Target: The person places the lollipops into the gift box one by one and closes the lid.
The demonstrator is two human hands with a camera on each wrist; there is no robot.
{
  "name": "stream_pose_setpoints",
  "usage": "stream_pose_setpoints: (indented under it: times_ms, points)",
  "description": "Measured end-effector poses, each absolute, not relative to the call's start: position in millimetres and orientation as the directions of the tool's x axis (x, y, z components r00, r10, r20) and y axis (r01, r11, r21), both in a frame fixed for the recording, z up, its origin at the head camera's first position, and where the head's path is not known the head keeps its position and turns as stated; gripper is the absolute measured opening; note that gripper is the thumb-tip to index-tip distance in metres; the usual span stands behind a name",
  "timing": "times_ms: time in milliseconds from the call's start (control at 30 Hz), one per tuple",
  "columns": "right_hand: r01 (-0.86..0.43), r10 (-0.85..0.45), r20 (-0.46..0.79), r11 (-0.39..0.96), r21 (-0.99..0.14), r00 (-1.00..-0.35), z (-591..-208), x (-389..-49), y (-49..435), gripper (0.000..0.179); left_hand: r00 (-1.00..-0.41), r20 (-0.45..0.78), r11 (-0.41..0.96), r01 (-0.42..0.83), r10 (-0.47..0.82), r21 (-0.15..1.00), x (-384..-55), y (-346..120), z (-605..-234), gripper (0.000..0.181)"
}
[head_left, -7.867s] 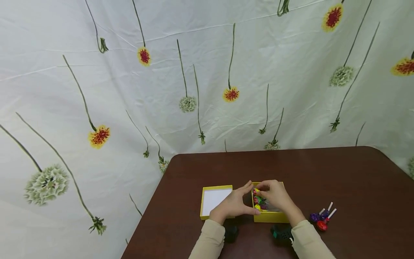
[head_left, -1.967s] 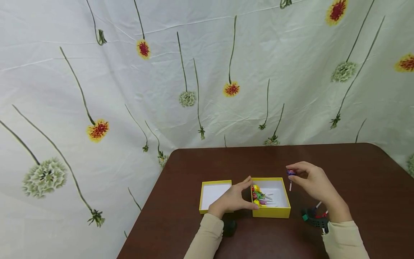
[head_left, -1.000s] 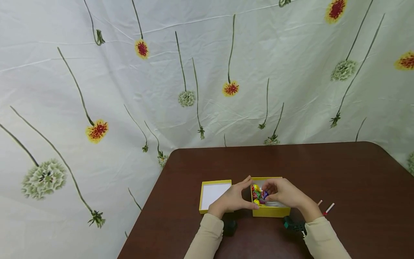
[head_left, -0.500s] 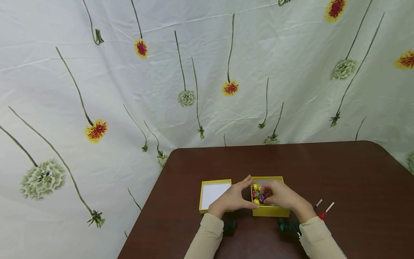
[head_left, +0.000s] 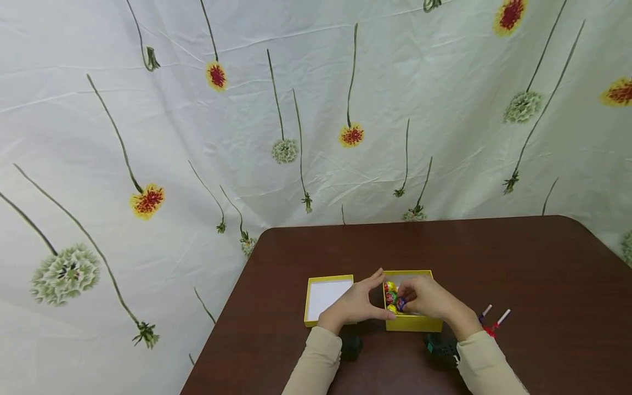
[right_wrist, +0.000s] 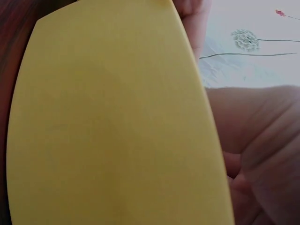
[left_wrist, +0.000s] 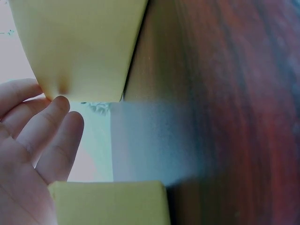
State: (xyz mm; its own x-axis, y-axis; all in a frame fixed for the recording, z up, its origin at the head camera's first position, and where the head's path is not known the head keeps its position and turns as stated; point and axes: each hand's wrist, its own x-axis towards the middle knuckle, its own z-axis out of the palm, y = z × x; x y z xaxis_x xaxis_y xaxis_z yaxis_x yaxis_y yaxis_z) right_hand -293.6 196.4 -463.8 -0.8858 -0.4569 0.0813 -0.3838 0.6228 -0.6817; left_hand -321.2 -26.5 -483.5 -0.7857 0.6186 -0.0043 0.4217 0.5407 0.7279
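An open yellow box [head_left: 413,324] holds several wrapped lollipops [head_left: 390,297] along its left side. My left hand [head_left: 353,305] grips the box's left end, thumb at the near corner and fingers at the far one. In the left wrist view, fingertips [left_wrist: 60,104] touch the box wall [left_wrist: 79,47]. My right hand [head_left: 428,296] reaches inside and pinches a purple-wrapped lollipop [head_left: 401,303] beside the others; its stick is hidden. The box wall [right_wrist: 117,122] fills most of the right wrist view, with part of my right hand [right_wrist: 253,126] behind it.
Left of the box lies its yellow-rimmed lid [head_left: 326,302], white inside up. On the right of the dark brown table [head_left: 494,258], a red lollipop [head_left: 490,331] and a purple one [head_left: 481,317] are partly hidden by my right forearm. A flower-print cloth [head_left: 316,109] hangs behind.
My right hand has carried the purple lollipop from the right of the box down into it, beside the others. The left hand stays at the box. Little differs from half a second ago.
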Motion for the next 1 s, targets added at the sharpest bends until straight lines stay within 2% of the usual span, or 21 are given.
stream_pose_setpoints:
  times_ms: [300, 533, 767, 1000]
  points:
    - [-0.355, -0.427, 0.076, 0.626, -0.695, -0.901, -462.1, -290.8, 198.4, 0.014, -0.781, -0.009, 0.537, 0.422, 0.625, 0.730, -320.8, -26.3, -484.6, 0.091]
    - [-0.368, -0.411, 0.119, 0.607, -0.704, -0.904, -451.4, -288.2, 204.6, 0.017, -0.780, -0.002, 0.545, 0.436, 0.626, 0.716, -322.7, -25.6, -485.2, 0.094]
    - [-0.349, -0.311, 0.185, 0.639, -0.686, -0.932, -427.1, -275.8, 222.9, 0.019, -0.791, -0.011, 0.556, 0.421, 0.612, 0.716, -322.8, -25.6, -485.7, 0.096]
    - [-0.283, -0.188, 0.213, 0.675, -0.681, -0.959, -415.4, -264.4, 257.3, 0.024, -0.787, -0.005, 0.538, 0.418, 0.618, 0.732, -321.8, -25.9, -484.7, 0.088]
